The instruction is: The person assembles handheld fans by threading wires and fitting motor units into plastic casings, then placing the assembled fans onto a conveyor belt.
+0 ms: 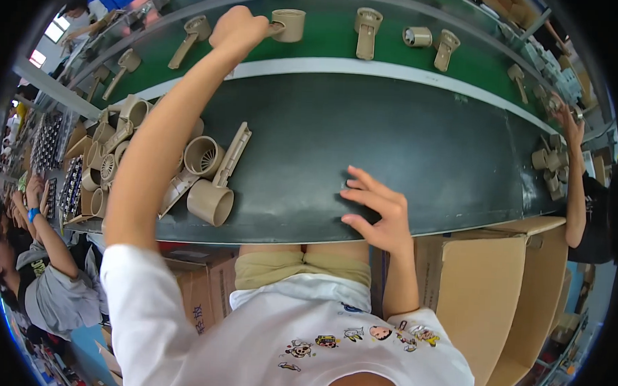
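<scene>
My left hand reaches across to the far green conveyor belt. Its fingers are closed round the handle of a beige hair dryer housing, whose round barrel points to the right. My right hand hovers above the dark worktable near its front edge, fingers apart and holding nothing. Left of it on the table lie more beige housings, among them one with a grille inside its barrel and one with its open barrel toward me. My left forearm hides part of this pile.
Several similar housings lie along the green belt, which has a white rail on its near side. An open cardboard box stands below the table at right. Co-workers' arms show at the left and right.
</scene>
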The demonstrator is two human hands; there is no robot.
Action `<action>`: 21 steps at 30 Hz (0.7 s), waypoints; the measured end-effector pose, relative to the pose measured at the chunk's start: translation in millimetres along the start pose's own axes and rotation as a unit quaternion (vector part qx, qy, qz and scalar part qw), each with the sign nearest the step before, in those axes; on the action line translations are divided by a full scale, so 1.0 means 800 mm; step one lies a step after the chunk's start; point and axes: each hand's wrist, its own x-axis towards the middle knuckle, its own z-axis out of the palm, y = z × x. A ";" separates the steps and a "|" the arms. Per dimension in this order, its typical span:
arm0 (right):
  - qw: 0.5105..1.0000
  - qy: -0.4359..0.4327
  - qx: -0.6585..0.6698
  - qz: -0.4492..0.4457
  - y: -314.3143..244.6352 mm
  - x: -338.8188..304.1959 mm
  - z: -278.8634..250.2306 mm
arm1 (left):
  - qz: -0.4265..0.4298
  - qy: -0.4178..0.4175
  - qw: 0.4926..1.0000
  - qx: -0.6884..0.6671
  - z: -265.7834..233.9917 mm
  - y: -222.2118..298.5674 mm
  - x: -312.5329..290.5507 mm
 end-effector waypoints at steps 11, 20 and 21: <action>1.000 -0.006 0.017 0.004 -0.006 -0.009 -0.003 | -0.090 0.092 0.988 0.090 0.112 -0.021 0.095; 0.999 -0.026 -0.007 -0.033 -0.004 -0.001 -0.005 | 0.106 -0.065 0.953 0.277 0.019 -0.130 0.107; 0.999 -0.026 -0.008 -0.033 -0.003 0.000 -0.004 | 0.132 -0.205 0.938 0.247 0.003 -0.147 0.117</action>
